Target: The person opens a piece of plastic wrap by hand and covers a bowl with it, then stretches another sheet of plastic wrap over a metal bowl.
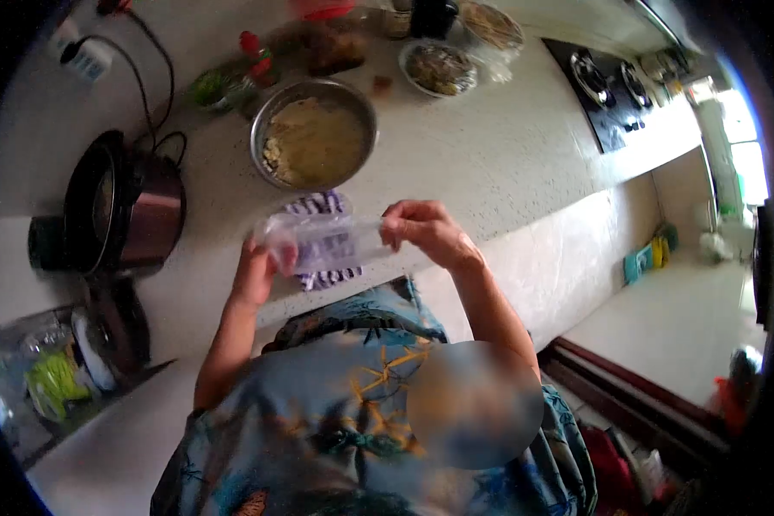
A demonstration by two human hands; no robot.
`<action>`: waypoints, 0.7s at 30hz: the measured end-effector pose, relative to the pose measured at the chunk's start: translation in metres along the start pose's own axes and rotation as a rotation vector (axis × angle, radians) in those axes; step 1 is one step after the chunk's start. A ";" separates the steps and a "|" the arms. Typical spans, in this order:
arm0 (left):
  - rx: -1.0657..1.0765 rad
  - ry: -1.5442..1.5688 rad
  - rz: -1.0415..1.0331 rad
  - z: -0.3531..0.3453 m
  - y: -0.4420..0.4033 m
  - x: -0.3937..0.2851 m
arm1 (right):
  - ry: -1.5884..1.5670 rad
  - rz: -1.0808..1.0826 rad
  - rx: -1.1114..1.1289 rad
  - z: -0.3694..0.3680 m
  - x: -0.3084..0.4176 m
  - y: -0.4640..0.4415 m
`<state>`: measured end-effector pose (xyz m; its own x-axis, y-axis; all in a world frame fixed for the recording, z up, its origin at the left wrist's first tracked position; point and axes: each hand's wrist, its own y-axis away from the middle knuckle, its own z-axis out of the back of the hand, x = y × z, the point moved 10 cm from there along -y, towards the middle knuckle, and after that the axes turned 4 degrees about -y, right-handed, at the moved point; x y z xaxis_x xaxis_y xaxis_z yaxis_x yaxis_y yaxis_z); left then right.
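Thin, see-through plastic (344, 241) stretches in a strip above a striped cloth (328, 278), near a round, shiny metal bowl (371, 138). The left hand (262, 258) grips one end; the right hand (426, 230), knuckles bent, pinches the other.

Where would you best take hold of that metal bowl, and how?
I'd come from the near side, left hand and right hand on opposite sides of the metal bowl's rim. It is wide, round and open, with no visible handle, and holds a pale mixture, so a level, two-sided grip should spill least. A red-topped bottle sits off its far left side.
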<state>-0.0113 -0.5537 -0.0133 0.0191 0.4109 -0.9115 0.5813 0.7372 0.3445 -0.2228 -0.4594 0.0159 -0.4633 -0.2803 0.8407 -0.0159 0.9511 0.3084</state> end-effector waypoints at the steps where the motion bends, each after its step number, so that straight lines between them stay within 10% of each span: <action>1: -0.041 -0.004 0.016 0.008 0.000 0.006 | 0.034 -0.010 -0.012 0.001 0.004 -0.006; 21: -0.431 0.206 -0.006 0.051 -0.062 0.033 | 1.010 0.016 0.256 0.028 0.031 -0.112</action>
<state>-0.0055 -0.6134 -0.0758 -0.1701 0.4717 -0.8652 0.1901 0.8772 0.4409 -0.2602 -0.5713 -0.0054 0.4905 -0.1333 0.8612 -0.2582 0.9216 0.2898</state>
